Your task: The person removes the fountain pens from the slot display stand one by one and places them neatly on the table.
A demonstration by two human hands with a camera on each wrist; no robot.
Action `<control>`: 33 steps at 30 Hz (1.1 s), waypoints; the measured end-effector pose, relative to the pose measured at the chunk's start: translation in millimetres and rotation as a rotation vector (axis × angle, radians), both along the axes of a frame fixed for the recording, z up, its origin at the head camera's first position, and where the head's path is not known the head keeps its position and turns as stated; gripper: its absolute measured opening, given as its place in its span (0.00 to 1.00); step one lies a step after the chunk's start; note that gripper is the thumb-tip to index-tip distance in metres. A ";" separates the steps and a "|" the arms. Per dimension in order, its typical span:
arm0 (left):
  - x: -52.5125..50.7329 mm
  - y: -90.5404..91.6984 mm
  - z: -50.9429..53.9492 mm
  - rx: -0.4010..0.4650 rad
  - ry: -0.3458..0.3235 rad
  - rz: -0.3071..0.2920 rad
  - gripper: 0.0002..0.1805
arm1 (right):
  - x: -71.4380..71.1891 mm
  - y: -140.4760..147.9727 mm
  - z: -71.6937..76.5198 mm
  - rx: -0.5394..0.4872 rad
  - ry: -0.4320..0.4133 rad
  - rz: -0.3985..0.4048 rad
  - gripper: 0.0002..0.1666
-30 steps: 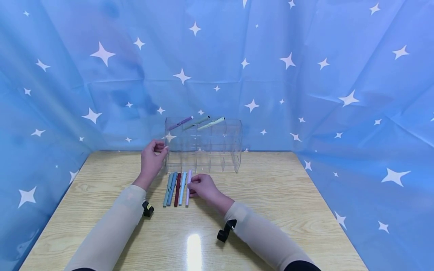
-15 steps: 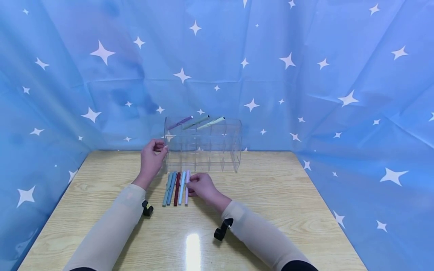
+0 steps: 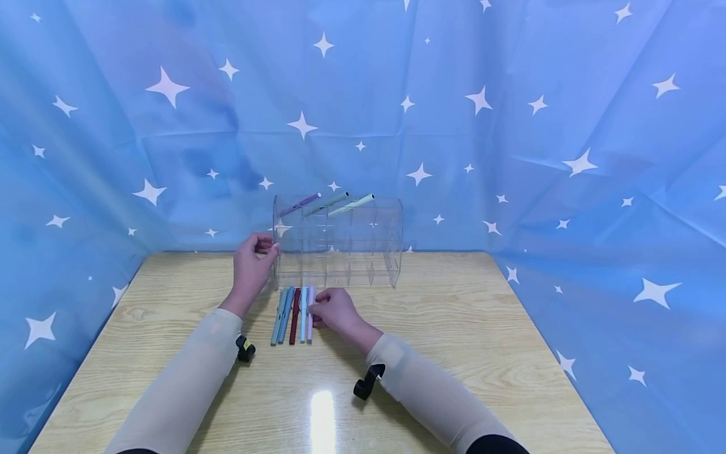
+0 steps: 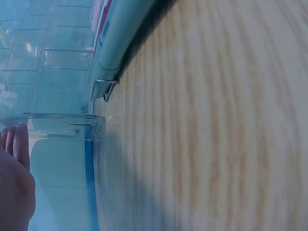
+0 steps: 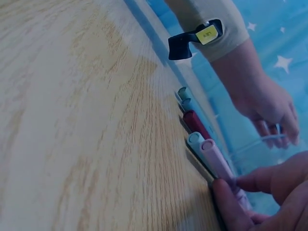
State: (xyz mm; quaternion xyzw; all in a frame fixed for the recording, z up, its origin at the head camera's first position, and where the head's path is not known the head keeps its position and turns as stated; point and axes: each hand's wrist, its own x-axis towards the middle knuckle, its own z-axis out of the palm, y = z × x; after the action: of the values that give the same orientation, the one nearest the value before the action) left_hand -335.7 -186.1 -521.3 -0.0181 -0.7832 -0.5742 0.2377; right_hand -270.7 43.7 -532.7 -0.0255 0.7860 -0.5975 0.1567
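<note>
In the head view, a clear acrylic organizer (image 3: 340,252) stands at the back of the wooden table. My left hand (image 3: 252,265) grips its left side wall, thumb in front and fingers behind. My right hand (image 3: 340,311) pinches a lilac pen (image 3: 310,328) between thumb and fingers. This pen lies close against a light blue pen (image 3: 303,325). To their left lie a dark red pen (image 3: 294,321), a blue pen (image 3: 285,318) and a teal pen (image 3: 277,325), all pointing towards the organizer. In the right wrist view, the lilac pen's end (image 5: 208,145) shows beside the light blue one.
Three pens lean in the organizer's top row: purple (image 3: 300,205), grey-green (image 3: 329,203) and pale green (image 3: 353,204). A blue curtain with white stars (image 3: 363,94) hangs behind and beside the table (image 3: 454,328).
My right hand has shifted the lilac pen left, closing the gap to the light blue pen. My left hand keeps its place on the organizer.
</note>
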 end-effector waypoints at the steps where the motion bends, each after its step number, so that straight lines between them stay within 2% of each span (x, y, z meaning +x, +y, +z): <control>1: -0.3 -0.2 -0.2 0.000 0.002 0.000 0.13 | -0.2 -0.1 -0.1 0.005 0.003 0.003 0.21; 11: 1.0 -1.1 0.1 0.003 0.002 -0.005 0.13 | -0.4 0.1 -1.7 0.038 0.049 0.026 0.21; 22: 1.2 0.5 0.4 0.002 0.005 -0.003 0.12 | 0.2 2.2 -5.8 -0.028 0.039 0.026 0.23; 33: 1.4 0.0 0.6 -0.003 0.014 -0.002 0.12 | 4.4 2.6 -2.6 -0.052 0.029 0.013 0.22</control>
State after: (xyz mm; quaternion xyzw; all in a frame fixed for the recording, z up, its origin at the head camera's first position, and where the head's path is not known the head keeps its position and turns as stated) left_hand -334.3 -186.1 -520.7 -0.0232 -0.7823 -0.5734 0.2423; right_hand -266.3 46.4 -535.3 -0.0434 0.7722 -0.6163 0.1485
